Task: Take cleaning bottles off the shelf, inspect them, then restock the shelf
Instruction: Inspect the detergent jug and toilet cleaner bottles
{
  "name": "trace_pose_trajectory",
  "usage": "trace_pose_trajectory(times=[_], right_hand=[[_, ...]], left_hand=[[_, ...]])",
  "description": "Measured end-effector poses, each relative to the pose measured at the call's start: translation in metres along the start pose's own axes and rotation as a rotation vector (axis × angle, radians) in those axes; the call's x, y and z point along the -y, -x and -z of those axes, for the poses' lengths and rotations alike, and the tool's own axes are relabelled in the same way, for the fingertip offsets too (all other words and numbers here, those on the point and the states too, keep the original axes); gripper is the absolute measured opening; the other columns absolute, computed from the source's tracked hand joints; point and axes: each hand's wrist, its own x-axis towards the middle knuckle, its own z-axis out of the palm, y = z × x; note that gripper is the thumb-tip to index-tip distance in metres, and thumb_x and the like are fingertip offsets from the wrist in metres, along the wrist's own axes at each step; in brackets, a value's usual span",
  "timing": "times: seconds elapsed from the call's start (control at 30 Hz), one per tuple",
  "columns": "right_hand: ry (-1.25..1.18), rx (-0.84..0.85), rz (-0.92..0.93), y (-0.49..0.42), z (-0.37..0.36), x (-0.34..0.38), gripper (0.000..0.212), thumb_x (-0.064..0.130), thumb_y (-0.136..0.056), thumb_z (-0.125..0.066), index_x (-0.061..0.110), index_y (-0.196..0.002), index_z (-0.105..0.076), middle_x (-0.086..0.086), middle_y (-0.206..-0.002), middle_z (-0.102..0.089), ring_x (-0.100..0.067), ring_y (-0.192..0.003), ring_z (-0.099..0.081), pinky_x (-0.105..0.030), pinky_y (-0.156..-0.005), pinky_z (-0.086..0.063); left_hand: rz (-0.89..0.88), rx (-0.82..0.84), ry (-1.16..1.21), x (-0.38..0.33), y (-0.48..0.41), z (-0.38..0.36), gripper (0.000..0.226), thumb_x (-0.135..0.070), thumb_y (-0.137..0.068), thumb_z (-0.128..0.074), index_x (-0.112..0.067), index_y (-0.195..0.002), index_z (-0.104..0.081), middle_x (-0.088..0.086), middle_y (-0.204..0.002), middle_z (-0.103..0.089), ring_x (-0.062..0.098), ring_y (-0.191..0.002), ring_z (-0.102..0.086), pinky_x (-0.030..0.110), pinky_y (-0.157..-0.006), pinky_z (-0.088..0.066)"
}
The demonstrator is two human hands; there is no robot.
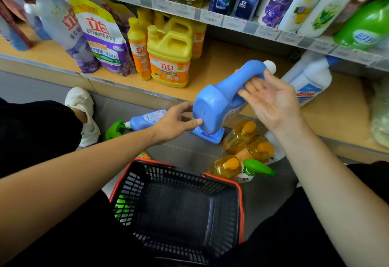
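Note:
A blue cleaning bottle (219, 106) with a white cap hangs tilted over the edge of the lower wooden shelf (221, 64), its base turned toward me. My left hand (174, 121) pinches the bottle's base between thumb and fingers. My right hand (271, 100) lies palm up with straight fingers against the bottle's handle, thumb near the neck. On the grey floor lie a blue spray bottle (145, 119) with a green trigger, another blue bottle (212, 137) under the held one, and several amber bottles (240, 136).
A black basket with a red rim (240, 193) stands between my knees. Yellow detergent jugs (170, 56) and purple refill pouches (103, 41) stand on the shelf at left, a white bottle (311, 79) at right. My shoe (84, 110) is at left.

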Motion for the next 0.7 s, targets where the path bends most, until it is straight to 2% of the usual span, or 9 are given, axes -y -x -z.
trace_pose_trajectory(times=[0.1,0.17,0.27,0.4,0.53,0.6,0.7], right_hand=[[-0.008,0.003,-0.004,0.002,-0.001,0.002,0.050,0.020,-0.103,-0.045,-0.004,-0.147,-0.036,-0.027,-0.140,-0.054,-0.036,-0.128,-0.057,-0.051,-0.098,-0.048],[-0.004,0.003,-0.012,0.003,0.000,0.003,0.049,0.020,-0.103,-0.046,-0.005,-0.145,-0.038,-0.026,-0.140,-0.054,-0.036,-0.127,-0.058,-0.051,-0.097,-0.049],[0.014,0.003,-0.021,0.002,0.002,0.002,0.047,0.020,-0.102,-0.049,-0.004,-0.142,-0.042,-0.025,-0.139,-0.055,-0.036,-0.127,-0.058,-0.051,-0.095,-0.051],[0.019,0.013,-0.047,0.000,0.004,-0.001,0.042,0.018,-0.100,-0.052,0.002,-0.138,-0.045,-0.022,-0.133,-0.062,-0.035,-0.120,-0.063,-0.052,-0.091,-0.054],[0.056,0.051,-0.080,-0.003,0.007,-0.007,0.042,0.018,-0.098,-0.053,0.002,-0.137,-0.048,-0.018,-0.130,-0.065,-0.032,-0.119,-0.064,-0.051,-0.097,-0.052],[0.094,0.073,-0.107,-0.003,0.009,-0.009,0.043,0.018,-0.096,-0.056,0.002,-0.136,-0.051,-0.018,-0.129,-0.066,-0.030,-0.119,-0.064,-0.050,-0.099,-0.051],[0.207,0.120,-0.167,-0.003,0.011,-0.014,0.045,0.019,-0.089,-0.062,0.001,-0.131,-0.056,-0.018,-0.126,-0.067,-0.030,-0.119,-0.064,-0.048,-0.097,-0.054]], left_hand=[[-0.003,0.078,-0.064,0.000,-0.004,0.002,0.050,-0.010,-0.091,-0.074,-0.011,-0.138,-0.055,-0.001,-0.132,-0.064,0.019,-0.118,-0.064,0.047,-0.098,-0.056],[-0.019,0.087,-0.083,0.001,-0.006,0.002,0.050,-0.011,-0.090,-0.075,-0.011,-0.137,-0.057,-0.003,-0.131,-0.066,0.015,-0.119,-0.063,0.043,-0.098,-0.057],[-0.033,0.092,-0.078,0.000,-0.006,0.003,0.048,-0.027,-0.086,-0.081,-0.021,-0.130,-0.063,-0.010,-0.124,-0.071,0.012,-0.110,-0.069,0.031,-0.091,-0.058],[-0.026,0.108,-0.083,-0.006,-0.002,0.007,0.032,-0.043,-0.085,-0.077,-0.033,-0.114,-0.068,-0.017,-0.110,-0.075,0.000,-0.098,-0.070,0.013,-0.081,-0.052],[-0.008,0.160,-0.135,-0.011,0.003,0.014,0.035,-0.051,-0.082,-0.075,-0.038,-0.113,-0.069,-0.020,-0.113,-0.074,-0.003,-0.106,-0.067,0.012,-0.087,-0.049],[-0.004,0.223,-0.150,-0.012,0.003,0.020,0.038,-0.041,-0.081,-0.079,-0.038,-0.118,-0.068,-0.021,-0.113,-0.073,-0.003,-0.104,-0.066,0.013,-0.088,-0.048],[0.039,0.255,-0.203,-0.016,0.000,0.031,0.063,-0.030,-0.068,-0.093,-0.022,-0.126,-0.069,-0.007,-0.111,-0.076,0.011,-0.104,-0.067,0.023,-0.091,-0.052]])
